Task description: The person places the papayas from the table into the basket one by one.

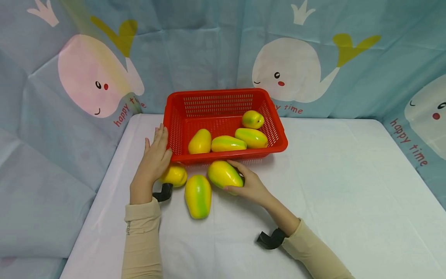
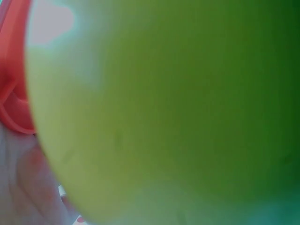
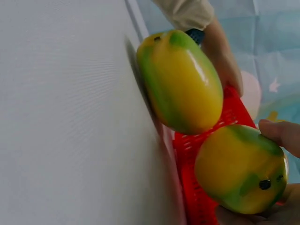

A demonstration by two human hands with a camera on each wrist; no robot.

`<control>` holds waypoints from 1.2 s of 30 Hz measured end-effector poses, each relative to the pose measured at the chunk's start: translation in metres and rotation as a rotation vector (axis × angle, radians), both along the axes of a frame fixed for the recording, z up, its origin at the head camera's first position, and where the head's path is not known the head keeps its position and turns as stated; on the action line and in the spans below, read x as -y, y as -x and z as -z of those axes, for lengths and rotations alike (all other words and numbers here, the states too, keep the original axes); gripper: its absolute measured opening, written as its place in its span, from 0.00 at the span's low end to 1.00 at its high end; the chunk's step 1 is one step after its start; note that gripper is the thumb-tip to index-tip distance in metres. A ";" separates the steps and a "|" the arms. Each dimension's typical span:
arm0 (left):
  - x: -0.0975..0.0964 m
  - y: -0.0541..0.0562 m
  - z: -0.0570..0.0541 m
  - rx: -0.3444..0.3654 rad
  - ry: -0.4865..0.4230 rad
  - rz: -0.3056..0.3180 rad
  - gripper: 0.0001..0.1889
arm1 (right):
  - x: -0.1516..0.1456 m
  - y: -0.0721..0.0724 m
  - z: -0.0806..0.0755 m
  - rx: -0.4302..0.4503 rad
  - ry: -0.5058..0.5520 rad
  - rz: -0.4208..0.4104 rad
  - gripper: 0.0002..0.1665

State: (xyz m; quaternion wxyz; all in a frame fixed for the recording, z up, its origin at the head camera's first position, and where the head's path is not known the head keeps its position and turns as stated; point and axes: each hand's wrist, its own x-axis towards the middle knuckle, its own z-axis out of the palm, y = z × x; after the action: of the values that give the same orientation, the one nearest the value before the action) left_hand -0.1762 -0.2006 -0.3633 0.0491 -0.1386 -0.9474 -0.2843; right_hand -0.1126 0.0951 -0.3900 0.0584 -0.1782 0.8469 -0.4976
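Observation:
My right hand (image 1: 252, 186) grips a yellow-green papaya (image 1: 224, 174) just in front of the red basket (image 1: 230, 156). The right wrist view shows thumb and fingers on either side of this papaya (image 3: 241, 168). My left hand (image 1: 153, 161) rests against the basket's left end, its fingers extended along the wall. Beneath that wrist lies another papaya (image 1: 175, 175), partly hidden by the hand; a papaya's surface (image 2: 164, 112) fills most of the left wrist view. A third papaya (image 1: 198, 197) lies on the table between both hands.
Inside the basket are several papayas (image 1: 229, 143), gathered along its front and right. White cloth (image 1: 334, 193) covers the table. Blue curtains (image 1: 202, 58) with printed whales stand behind and at the sides. Black wrist mounts (image 1: 271, 239) stick out beside both forearms.

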 end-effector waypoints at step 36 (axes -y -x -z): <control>0.000 0.001 0.000 -0.004 0.001 -0.003 0.33 | -0.001 -0.009 -0.031 -0.006 0.070 -0.117 0.45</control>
State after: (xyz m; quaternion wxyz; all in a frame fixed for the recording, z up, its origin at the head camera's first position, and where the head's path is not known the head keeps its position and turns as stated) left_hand -0.1771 -0.2006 -0.3633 0.0512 -0.1376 -0.9477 -0.2833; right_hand -0.1035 0.0956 -0.3593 0.0784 -0.2307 0.8173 -0.5222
